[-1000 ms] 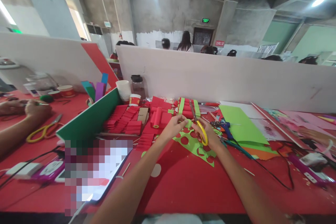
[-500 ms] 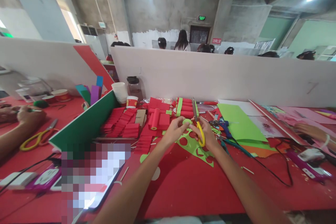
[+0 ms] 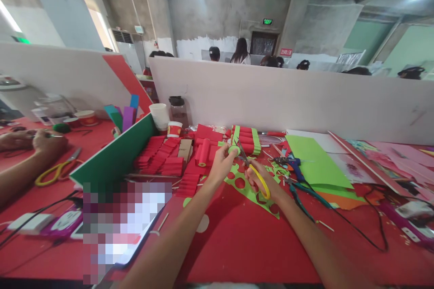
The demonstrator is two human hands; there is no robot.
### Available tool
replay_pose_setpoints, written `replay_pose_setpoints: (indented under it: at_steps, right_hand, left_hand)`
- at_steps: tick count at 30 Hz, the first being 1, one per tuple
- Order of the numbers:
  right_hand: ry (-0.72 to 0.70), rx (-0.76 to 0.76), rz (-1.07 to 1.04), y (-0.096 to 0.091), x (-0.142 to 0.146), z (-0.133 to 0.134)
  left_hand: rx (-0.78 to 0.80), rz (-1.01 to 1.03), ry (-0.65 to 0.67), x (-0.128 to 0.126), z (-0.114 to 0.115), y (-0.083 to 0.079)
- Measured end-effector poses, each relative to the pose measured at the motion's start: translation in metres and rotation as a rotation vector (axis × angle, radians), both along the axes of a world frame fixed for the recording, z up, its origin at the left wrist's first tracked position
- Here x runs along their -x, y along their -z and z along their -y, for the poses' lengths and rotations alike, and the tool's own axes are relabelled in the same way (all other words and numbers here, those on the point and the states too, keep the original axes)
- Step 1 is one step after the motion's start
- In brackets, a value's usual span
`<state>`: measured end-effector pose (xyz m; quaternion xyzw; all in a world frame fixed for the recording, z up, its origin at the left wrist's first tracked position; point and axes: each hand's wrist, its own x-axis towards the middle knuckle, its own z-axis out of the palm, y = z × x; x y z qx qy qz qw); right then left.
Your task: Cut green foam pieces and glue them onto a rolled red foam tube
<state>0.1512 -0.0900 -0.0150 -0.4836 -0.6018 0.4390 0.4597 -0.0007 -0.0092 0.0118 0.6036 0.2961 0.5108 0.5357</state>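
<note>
My left hand pinches a small round green paper disc and holds it up above the red table. My right hand is closed through the yellow handles of a pair of scissors, whose blades point up-left and meet the disc's edge. Under both hands lies a green paper sheet with several round holes cut out of it.
Stacks of red paper rolls and folded red pieces lie by a green board. A bundle of red rolls with green bands, a glue gun, green and orange sheets and cables surround them. Another person's hand and yellow scissors are at left.
My left hand has lifted the green disc slightly up and left. The scissors have tilted from upright to pointing up-left at the disc, and my right hand has dropped a little.
</note>
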Motion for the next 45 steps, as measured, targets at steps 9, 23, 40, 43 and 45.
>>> replay_pose_setpoints:
  at_steps: [9, 23, 40, 43, 45]
  right_hand:
    - [0.039, 0.013, -0.045, -0.001, 0.003, -0.001]
    - [0.061, -0.007, -0.03, -0.003, 0.006, 0.001]
    - [0.101, -0.03, -0.011, 0.008, 0.004, -0.004]
    - [0.096, -0.032, 0.008, 0.007, 0.002, -0.004]
    - [0.075, -0.027, 0.005, 0.007, 0.001, -0.003]
  left_hand:
    - [-0.035, -0.017, -0.008, -0.002, 0.001, 0.003]
    - [-0.011, 0.027, 0.011, -0.003, 0.005, -0.001]
    - [0.065, 0.058, 0.015, -0.004, 0.005, -0.003]
    - [0.055, 0.034, 0.014, -0.003, 0.002, -0.001]
    - [0.053, 0.019, 0.017, -0.002, 0.001, -0.001]
